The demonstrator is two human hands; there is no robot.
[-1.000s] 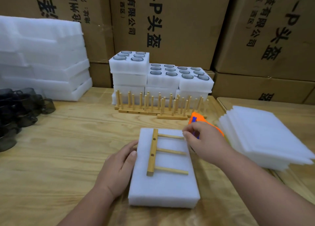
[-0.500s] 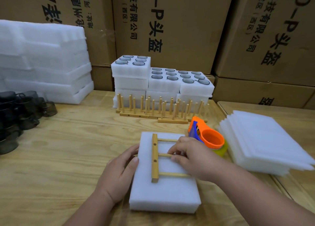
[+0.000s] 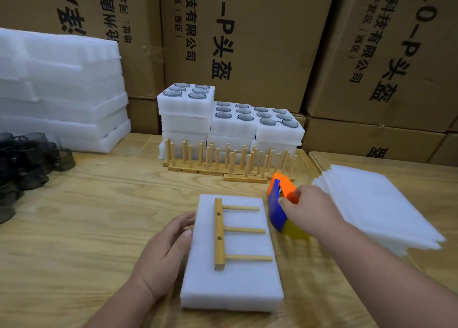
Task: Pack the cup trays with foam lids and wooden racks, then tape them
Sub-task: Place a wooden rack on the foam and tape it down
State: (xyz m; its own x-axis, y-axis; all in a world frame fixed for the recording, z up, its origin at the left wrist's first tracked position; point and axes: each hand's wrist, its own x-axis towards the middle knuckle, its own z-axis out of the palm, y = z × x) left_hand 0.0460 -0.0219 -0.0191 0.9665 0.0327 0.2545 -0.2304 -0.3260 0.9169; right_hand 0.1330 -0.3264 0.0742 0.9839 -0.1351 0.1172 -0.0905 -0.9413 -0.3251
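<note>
The right hand (image 3: 307, 211) clasps the orange-and-blue tape dispenser (image 3: 281, 204) just right of the white lidded foam tray (image 3: 233, 273). The left hand (image 3: 166, 248) rests flat-fingered against the tray's left edge. The three-peg wooden rack (image 3: 220, 233) lies flat on the lid. Taping looks next: best to keep the tray pinned and the rack centred (pegs could roll) while the tape is drawn across. Behind, on the wooden table (image 3: 99, 204), stacked open foam trays (image 3: 230, 119) hold grey cups in round pockets.
</note>
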